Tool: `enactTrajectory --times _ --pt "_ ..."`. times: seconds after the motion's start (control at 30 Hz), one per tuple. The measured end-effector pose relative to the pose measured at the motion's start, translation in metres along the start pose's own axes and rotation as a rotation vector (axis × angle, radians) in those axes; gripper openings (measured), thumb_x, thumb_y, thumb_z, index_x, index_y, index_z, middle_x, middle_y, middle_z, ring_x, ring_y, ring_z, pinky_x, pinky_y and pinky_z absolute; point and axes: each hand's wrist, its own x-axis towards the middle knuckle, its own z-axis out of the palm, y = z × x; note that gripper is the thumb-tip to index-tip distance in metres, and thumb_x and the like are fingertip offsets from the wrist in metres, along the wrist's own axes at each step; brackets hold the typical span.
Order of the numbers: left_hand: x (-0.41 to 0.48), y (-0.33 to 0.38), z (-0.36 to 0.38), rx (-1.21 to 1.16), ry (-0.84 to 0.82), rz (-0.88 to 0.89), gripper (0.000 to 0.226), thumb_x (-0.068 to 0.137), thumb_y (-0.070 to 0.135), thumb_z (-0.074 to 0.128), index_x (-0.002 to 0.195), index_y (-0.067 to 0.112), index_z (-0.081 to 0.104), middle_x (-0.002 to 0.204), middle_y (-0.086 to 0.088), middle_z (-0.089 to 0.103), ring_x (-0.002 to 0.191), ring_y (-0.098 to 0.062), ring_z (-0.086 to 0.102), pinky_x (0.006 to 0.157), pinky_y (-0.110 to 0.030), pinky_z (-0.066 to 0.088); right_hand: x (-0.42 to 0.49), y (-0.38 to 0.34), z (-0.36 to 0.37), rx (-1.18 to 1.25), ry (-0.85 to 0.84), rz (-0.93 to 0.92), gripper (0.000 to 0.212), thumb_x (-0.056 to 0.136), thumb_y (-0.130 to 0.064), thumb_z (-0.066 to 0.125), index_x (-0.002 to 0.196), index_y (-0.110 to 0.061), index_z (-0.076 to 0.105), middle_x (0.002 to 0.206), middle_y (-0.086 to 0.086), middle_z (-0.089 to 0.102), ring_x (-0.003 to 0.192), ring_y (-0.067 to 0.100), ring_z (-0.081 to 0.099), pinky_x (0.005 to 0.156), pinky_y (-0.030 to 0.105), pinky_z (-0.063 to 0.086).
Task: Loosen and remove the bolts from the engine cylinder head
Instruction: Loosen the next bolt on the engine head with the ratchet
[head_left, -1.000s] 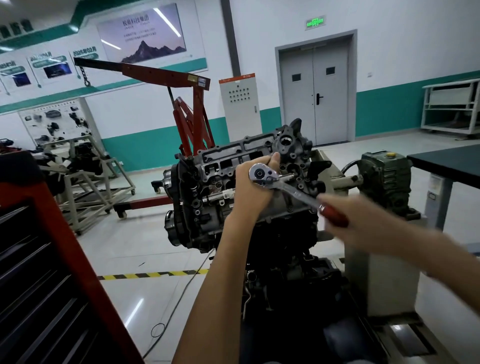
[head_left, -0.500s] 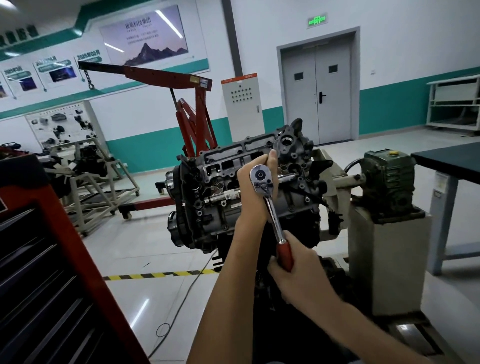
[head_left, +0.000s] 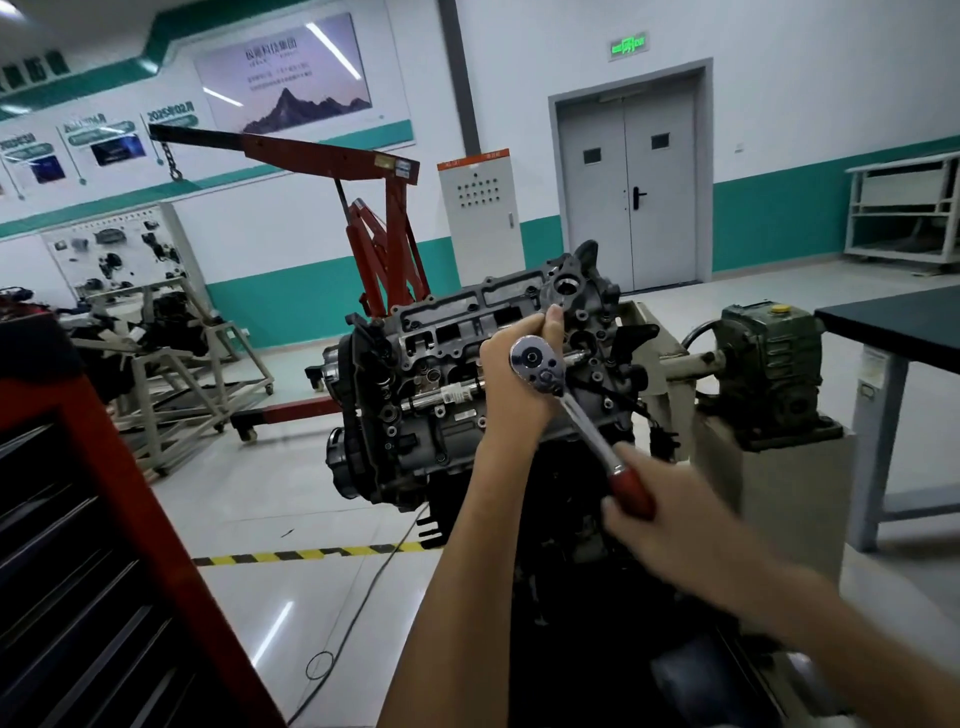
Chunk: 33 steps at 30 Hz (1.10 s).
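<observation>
The dark engine with its cylinder head (head_left: 457, 332) sits tilted on a stand in the middle of the view. A chrome ratchet wrench (head_left: 563, 395) with a red grip is set against the head's right part; the bolt under its socket is hidden. My left hand (head_left: 514, 379) holds the ratchet's round head, thumb up along it. My right hand (head_left: 660, 514) grips the red handle, which points down and to the right.
A red tool cabinet (head_left: 93, 545) stands close at the left. A green gearbox (head_left: 769, 358) on a grey pedestal carries the engine's shaft at the right, beside a dark table (head_left: 893, 322). A red engine crane (head_left: 374, 228) stands behind.
The handle swung from down-right to straight down and has come back up to the right. My left hand stayed on the ratchet head.
</observation>
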Motion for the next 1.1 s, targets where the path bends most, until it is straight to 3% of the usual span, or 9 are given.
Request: enactTrajectory --times 0.1,0.2,0.33,0.43,0.53,0.73,0.87,1.0,1.1 --pt "-0.001 0.003 0.004 0.043 0.04 0.012 0.051 0.098 0.013 0.052 0.051 0.016 0.031 0.046 0.007 0.026 0.043 -0.005 0.023 0.045 -0.021 0.021 -0.013 -0.023 0.055 0.326 0.06 0.114 0.026 0.081 -0.006 0.062 0.073 -0.024 0.045 0.051 -0.003 0.047 0.037 0.006 0.045 0.04 0.021 0.042" --pt "0.0 0.002 0.002 0.077 0.025 0.008 0.051 0.098 0.014 0.052 0.05 0.01 0.034 0.048 0.004 0.026 0.045 -0.007 0.023 0.047 -0.022 0.021 -0.013 -0.028 0.062 0.366 0.067 0.116 0.026 0.081 -0.003 0.06 0.073 -0.024 0.047 0.051 -0.003 0.047 0.039 0.009 0.045 0.042 0.023 0.044" --pt "0.002 0.001 -0.013 0.052 -0.123 0.006 0.052 0.097 0.014 0.054 0.048 0.013 0.035 0.046 0.004 0.03 0.045 -0.011 0.026 0.049 -0.029 0.022 0.006 -0.005 -0.01 -0.041 -0.099 -0.078 0.031 0.074 0.002 0.062 0.07 -0.024 0.045 0.05 -0.003 0.045 0.042 0.009 0.043 0.042 0.016 0.034" --pt "0.008 0.003 -0.02 0.082 -0.251 0.033 0.052 0.096 0.014 0.056 0.05 0.013 0.033 0.047 0.002 0.031 0.045 -0.011 0.026 0.051 -0.027 0.023 0.042 0.001 -0.075 -0.38 -0.223 -0.208 0.027 0.076 -0.001 0.064 0.075 -0.024 0.05 0.055 -0.003 0.053 0.047 0.009 0.053 0.046 0.018 0.043" --pt "0.01 0.003 -0.016 0.092 -0.253 0.028 0.051 0.096 0.015 0.056 0.051 0.009 0.035 0.047 0.001 0.031 0.046 -0.012 0.026 0.051 -0.028 0.023 0.055 0.006 -0.092 -0.517 -0.18 -0.241 0.024 0.079 -0.005 0.063 0.076 -0.025 0.049 0.055 -0.006 0.053 0.05 0.006 0.057 0.049 0.02 0.049" --pt "0.003 0.003 0.001 0.04 -0.024 0.004 0.049 0.097 0.014 0.053 0.051 0.001 0.045 0.045 0.007 0.032 0.041 -0.004 0.027 0.046 -0.024 0.025 -0.006 -0.01 0.023 0.136 0.082 0.08 0.028 0.077 -0.002 0.064 0.074 -0.021 0.044 0.048 -0.004 0.045 0.038 0.004 0.045 0.039 0.014 0.037" --pt "0.003 0.005 0.001 0.11 0.019 0.011 0.048 0.098 0.015 0.052 0.053 0.009 0.036 0.047 0.006 0.026 0.044 -0.006 0.023 0.047 -0.024 0.023 -0.01 -0.031 0.073 0.392 0.105 0.111 0.023 0.081 -0.002 0.059 0.078 -0.022 0.049 0.054 -0.003 0.048 0.041 0.007 0.044 0.045 0.028 0.043" --pt "0.005 0.004 -0.014 0.096 -0.119 -0.004 0.049 0.097 0.017 0.054 0.051 0.009 0.037 0.047 0.002 0.031 0.045 -0.011 0.027 0.049 -0.028 0.024 0.001 -0.013 0.028 0.096 -0.012 0.023 0.023 0.078 -0.001 0.059 0.079 -0.02 0.047 0.052 -0.003 0.043 0.039 0.008 0.039 0.041 0.013 0.034" --pt "0.01 0.004 -0.024 0.081 -0.229 0.018 0.051 0.096 0.016 0.057 0.05 0.003 0.037 0.046 0.002 0.031 0.043 -0.008 0.027 0.047 -0.025 0.025 0.025 -0.003 -0.037 -0.23 -0.152 -0.12 0.031 0.077 -0.002 0.061 0.076 -0.029 0.045 0.057 -0.004 0.052 0.042 0.008 0.048 0.046 0.019 0.045"
